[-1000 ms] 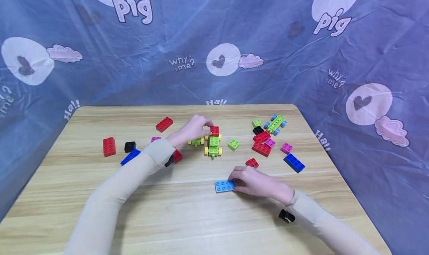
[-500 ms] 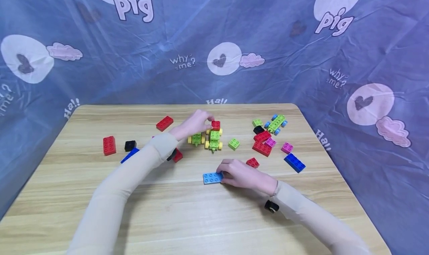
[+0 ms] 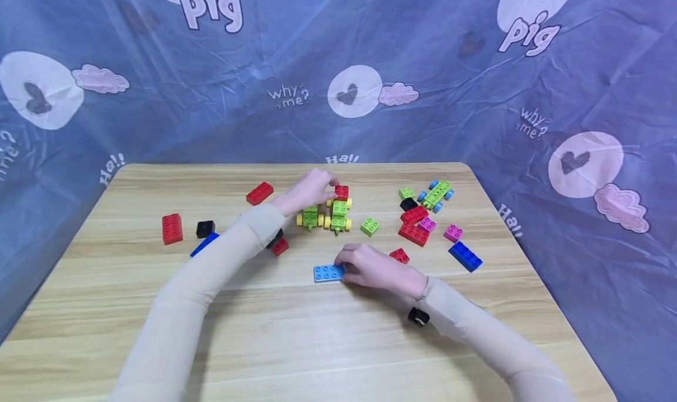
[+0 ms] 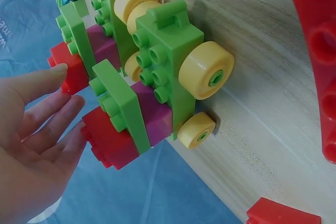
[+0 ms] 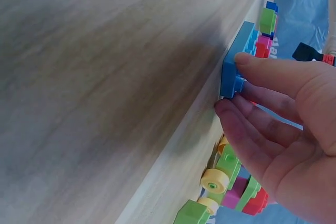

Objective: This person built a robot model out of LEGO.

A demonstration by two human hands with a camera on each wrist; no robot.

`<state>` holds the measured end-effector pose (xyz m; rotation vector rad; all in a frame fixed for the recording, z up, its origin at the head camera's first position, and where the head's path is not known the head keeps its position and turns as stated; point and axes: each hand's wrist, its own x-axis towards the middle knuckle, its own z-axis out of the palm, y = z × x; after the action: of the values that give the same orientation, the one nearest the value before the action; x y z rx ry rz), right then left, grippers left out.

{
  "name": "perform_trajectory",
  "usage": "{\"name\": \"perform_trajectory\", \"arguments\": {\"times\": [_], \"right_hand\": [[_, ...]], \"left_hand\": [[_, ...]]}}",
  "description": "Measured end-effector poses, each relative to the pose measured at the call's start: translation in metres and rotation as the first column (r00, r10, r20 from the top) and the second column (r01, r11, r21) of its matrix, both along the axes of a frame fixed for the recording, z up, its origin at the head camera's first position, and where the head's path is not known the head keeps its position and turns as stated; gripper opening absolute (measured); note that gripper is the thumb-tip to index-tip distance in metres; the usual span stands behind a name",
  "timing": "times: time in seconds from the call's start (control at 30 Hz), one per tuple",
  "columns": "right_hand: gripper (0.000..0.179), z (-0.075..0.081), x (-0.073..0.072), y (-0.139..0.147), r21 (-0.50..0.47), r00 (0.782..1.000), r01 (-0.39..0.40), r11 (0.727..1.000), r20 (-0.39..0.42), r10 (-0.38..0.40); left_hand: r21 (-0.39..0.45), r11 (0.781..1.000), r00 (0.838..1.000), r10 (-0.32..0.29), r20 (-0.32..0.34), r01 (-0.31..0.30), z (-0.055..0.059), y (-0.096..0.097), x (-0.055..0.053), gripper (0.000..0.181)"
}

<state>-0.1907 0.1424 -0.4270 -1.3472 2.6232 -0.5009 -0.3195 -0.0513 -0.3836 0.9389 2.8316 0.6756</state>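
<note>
My left hand (image 3: 311, 189) holds the red brick (image 3: 342, 193) atop a lime-green wheeled toy car (image 3: 339, 214), thumb on one side and fingers on the other. In the left wrist view, a similar car (image 4: 173, 56) stands close beside it, with yellow wheels, a purple brick (image 4: 156, 113), a green brick (image 4: 119, 103) and a red brick (image 4: 113, 137) stacked. My right hand (image 3: 374, 267) pinches one end of a light-blue eight-stud brick (image 3: 325, 272), low over the table in front of the cars. The right wrist view shows the thumb (image 5: 262, 66) against its studded face.
Right of the cars lie a small green brick (image 3: 369, 226), several red and pink bricks, a dark-blue brick (image 3: 465, 256) and a green base with blue wheels (image 3: 436, 195). On the left are red bricks (image 3: 171, 229) and a black brick (image 3: 205, 229). The left forearm covers some pieces.
The left hand has pushed the right-hand car farther from me, level with the other car. My right hand has carried the light-blue brick leftward and away from me.
</note>
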Motion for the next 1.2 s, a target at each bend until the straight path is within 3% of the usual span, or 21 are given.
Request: {"name": "perform_trajectory", "arguments": {"times": [0.4,0.63,0.97,1.2], "right_hand": [[0.031,0.0,-0.006,-0.003,0.022,0.999,0.027,0.999,0.024,-0.028],[0.032,-0.001,-0.005,-0.002,0.015,1.0,0.021,1.0,0.0,-0.021],[0.03,-0.002,-0.008,0.003,-0.027,1.0,0.016,1.0,-0.017,-0.017],[0.03,-0.005,-0.01,0.0,-0.041,1.0,0.018,0.999,-0.013,-0.019]], "left_hand": [[-0.022,0.999,0.999,0.033,0.009,-0.033,0.003,0.001,-0.003,0.031],[0.004,1.0,0.998,-0.001,-0.065,0.001,0.004,-0.003,-0.003,0.034],[0.083,0.997,0.998,0.017,-0.067,-0.011,0.018,-0.038,0.016,0.035],[0.077,0.995,0.998,0.06,-0.036,-0.057,0.01,-0.068,0.033,0.036]]}}
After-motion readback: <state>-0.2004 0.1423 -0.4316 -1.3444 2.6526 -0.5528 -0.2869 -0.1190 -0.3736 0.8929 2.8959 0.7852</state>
